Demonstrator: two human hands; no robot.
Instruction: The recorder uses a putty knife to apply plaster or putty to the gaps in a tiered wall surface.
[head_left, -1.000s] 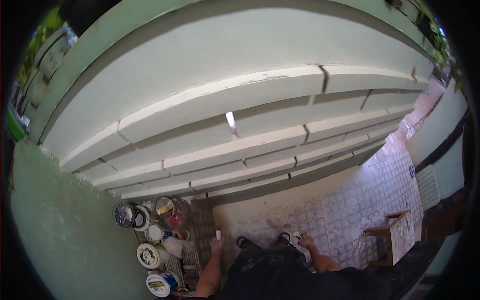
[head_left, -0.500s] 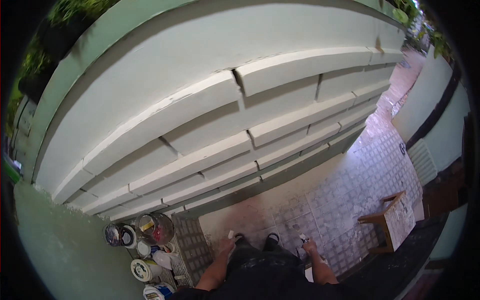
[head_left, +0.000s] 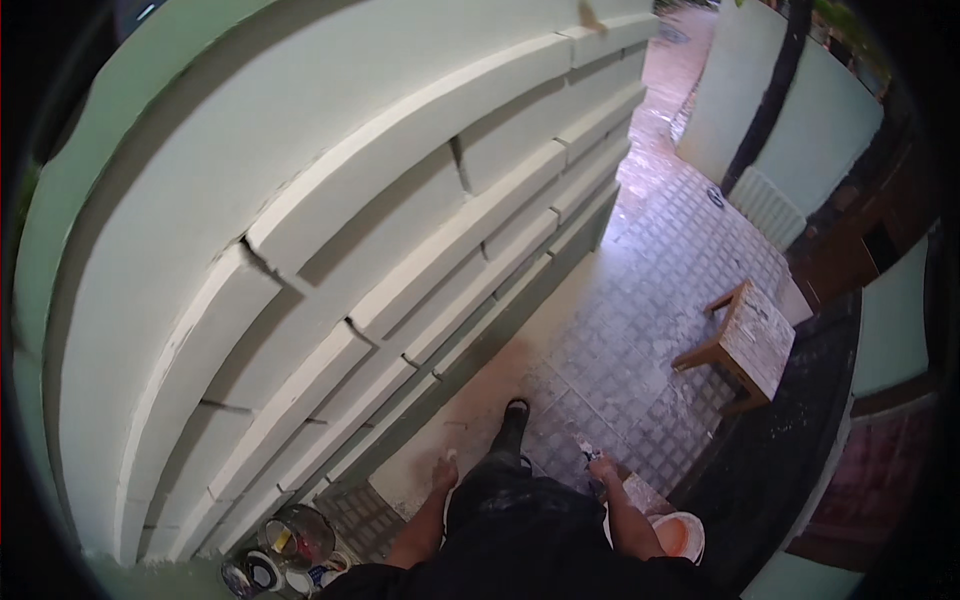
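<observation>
**Soft daylight, heavy fisheye bend**

Even, diffuse daylight falls on the pale green ribbed wall (head_left: 330, 250), with thin dark shadow lines under each projecting band. The tiled floor (head_left: 650, 300) shows a pinkish sheen toward the top, brightest near the far end. The right side sinks into deep shade, and the frame's corners are black vignette. Straight wall bands curve strongly toward the rim. Detail is soft throughout; the paint cans (head_left: 285, 555) at the lower edge are smeared and hard to read.

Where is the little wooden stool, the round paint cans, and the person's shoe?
wooden stool (head_left: 757, 340), head view, on its paint-spattered top.
paint cans (head_left: 297, 537), head view, on the largest can's open top.
shoe (head_left: 516, 408), head view, on the dark toe.
</observation>
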